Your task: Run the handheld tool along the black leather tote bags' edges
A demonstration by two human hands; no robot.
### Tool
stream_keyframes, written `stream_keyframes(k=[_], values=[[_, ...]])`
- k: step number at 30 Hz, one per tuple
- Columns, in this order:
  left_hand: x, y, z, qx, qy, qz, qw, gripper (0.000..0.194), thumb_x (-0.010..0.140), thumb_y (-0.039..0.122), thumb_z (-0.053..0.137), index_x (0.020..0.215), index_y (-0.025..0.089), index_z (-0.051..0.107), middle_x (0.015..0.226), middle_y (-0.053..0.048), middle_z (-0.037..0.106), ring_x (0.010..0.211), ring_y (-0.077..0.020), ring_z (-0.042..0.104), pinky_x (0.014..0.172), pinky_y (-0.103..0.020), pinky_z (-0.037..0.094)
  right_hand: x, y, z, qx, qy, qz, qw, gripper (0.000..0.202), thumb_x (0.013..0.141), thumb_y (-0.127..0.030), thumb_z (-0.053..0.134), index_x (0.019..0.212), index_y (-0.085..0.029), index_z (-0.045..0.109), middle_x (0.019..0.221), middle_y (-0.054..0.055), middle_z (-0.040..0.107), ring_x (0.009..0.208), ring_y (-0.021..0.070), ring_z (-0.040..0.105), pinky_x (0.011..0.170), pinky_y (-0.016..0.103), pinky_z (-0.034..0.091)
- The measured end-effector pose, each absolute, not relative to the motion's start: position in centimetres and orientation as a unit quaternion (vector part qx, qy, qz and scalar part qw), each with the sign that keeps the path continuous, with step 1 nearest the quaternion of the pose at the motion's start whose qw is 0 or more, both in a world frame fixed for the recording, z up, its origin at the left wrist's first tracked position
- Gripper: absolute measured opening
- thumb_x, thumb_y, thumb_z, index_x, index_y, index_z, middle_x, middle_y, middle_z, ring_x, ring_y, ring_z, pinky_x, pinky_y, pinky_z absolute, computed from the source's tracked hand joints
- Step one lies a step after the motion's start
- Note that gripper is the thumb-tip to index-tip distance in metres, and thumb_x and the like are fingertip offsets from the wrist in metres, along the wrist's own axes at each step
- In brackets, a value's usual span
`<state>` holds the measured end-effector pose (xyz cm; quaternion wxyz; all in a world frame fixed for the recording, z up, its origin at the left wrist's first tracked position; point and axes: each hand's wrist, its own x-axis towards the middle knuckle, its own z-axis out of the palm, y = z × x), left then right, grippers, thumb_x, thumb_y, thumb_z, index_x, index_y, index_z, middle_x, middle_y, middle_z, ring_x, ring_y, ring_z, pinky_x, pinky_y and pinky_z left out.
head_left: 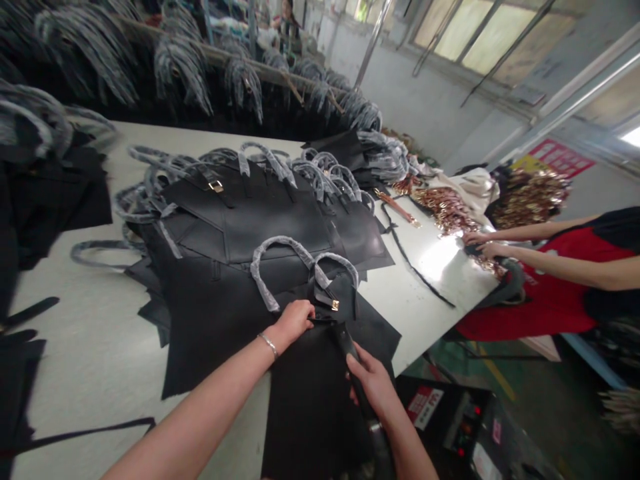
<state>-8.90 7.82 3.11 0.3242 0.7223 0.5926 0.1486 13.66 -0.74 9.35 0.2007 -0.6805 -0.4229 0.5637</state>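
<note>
My left hand [295, 321], with a bracelet at the wrist, is closed on the end of a black strap [324, 320] over a black leather bag panel [315, 400]. My right hand [373, 377] grips a black wand-like tool [345, 343] whose flat tip points at the panel just right of my left fingers. Its exact kind I cannot make out. Above my hands are a gold clasp [335, 305] and two plastic-wrapped handles, one nearer the left [263, 277] and one nearer the right [356, 273]. Stacked black panels [270, 227] lie behind.
A white table [100, 400] carries the work. Wrapped handles hang on a rack [180, 73] at the back. On the right, a co-worker's hands [483, 245] are beside piled gold-coloured hardware [445, 207]. A machine box with red lights [465, 423] stands below the table's right edge.
</note>
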Motion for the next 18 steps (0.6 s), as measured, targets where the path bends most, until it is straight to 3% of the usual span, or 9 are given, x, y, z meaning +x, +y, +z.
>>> stream_keyframes(k=[5,11,18], values=[[-8.8,7.2,3.4,0.721,0.591,0.158,0.327,0.011,0.075,0.012,0.072,0.083,0.018,0.071,0.090,-0.005,0.067,0.091,-0.0211,0.063,0.084,-0.030,0.048,13.4,-1.4,9.4,-0.673,-0.445,0.522,0.277,0.083,0.077,-0.061,0.066,0.145,-0.017,0.046,0.072,-0.001,0.065,0.045,0.0119,0.056,0.042,0.025,0.046],[-10.1,4.2,4.0,0.728,0.556,0.215,0.338,0.018,0.081,0.011,0.063,0.094,0.019,0.071,0.111,-0.006,0.060,0.099,-0.0163,0.062,0.091,-0.025,0.047,16.0,-4.5,10.2,-0.673,-0.401,0.589,0.199,0.097,0.069,-0.065,0.071,0.146,-0.013,0.042,0.068,0.000,0.065,0.040,0.0120,0.053,0.040,0.025,0.042],[-10.3,0.4,6.6,0.665,0.634,0.223,0.324,0.019,0.091,0.014,0.053,0.098,0.021,0.070,0.096,-0.004,0.066,0.090,-0.0184,0.063,0.084,-0.029,0.049,15.4,-5.9,12.0,-0.650,-0.390,0.618,0.208,0.096,0.067,-0.065,0.075,0.143,-0.014,0.047,0.068,0.000,0.065,0.044,0.0112,0.051,0.043,0.025,0.042]])
